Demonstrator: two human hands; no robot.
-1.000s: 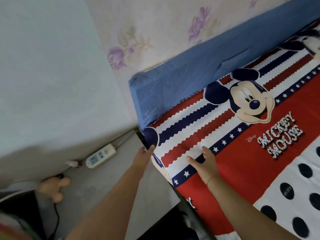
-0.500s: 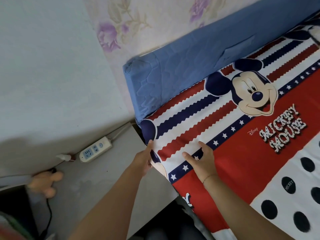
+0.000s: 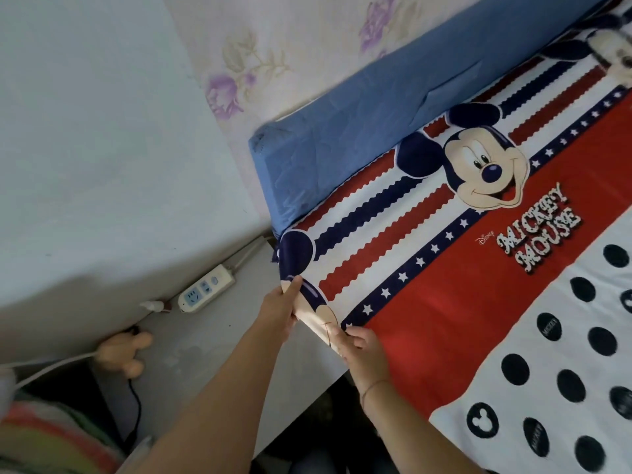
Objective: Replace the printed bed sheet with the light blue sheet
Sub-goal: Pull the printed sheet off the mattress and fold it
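The printed bed sheet [image 3: 427, 289], red, white and navy with a cartoon mouse, stripes and black dots, covers the bed on the right. My left hand [image 3: 278, 307] grips its side edge near the bed's top corner, where the cloth hangs over the side. My right hand [image 3: 360, 348] pinches the same edge a little lower down, fingers curled over the fold. A blue padded headboard cover [image 3: 359, 131] runs along the wall above the sheet. No light blue sheet shows in view.
A grey bedside table [image 3: 212, 357] stands left of the bed with a white power strip [image 3: 207, 289], a cable and a small peach-coloured toy [image 3: 121, 354] on it. White wall and floral wallpaper [image 3: 280, 53] rise behind. Striped cloth lies at the bottom left.
Both hands moved from resting flat on the sheet's top to its side edge and closed on it. The right hand slid down and left over the edge.
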